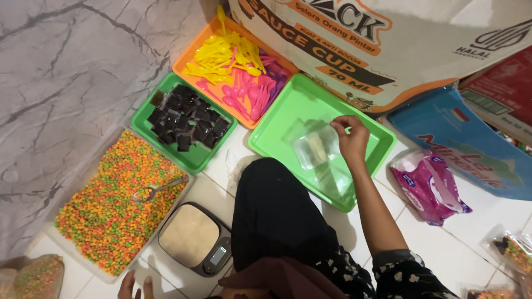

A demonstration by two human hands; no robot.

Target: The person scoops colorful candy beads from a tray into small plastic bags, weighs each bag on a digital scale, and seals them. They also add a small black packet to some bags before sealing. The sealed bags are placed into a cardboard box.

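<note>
My right hand (pixel 351 137) reaches out over the large green tray (pixel 288 105) and pinches a clear plastic pouch (pixel 314 146) at its top edge. The pouch hangs just above the tray and seems to hold something pale. At the bottom left, only the fingertips of my left hand (pixel 134 286) show, resting on the floor beside the kitchen scale (pixel 194 238) and holding nothing. My knee in black cloth (pixel 271 216) lies between the scale and the green tray.
A clear tub of multicoloured cereal balls (pixel 111 205) holds a metal spoon (pixel 158 189). A smaller green tray holds dark packets (pixel 185 119); an orange tray holds yellow, pink and purple plastic spoons (pixel 238 69). A cardboard box (pixel 388 39), pink bag (pixel 429 185) and filled pouches (pixel 512 249) lie right.
</note>
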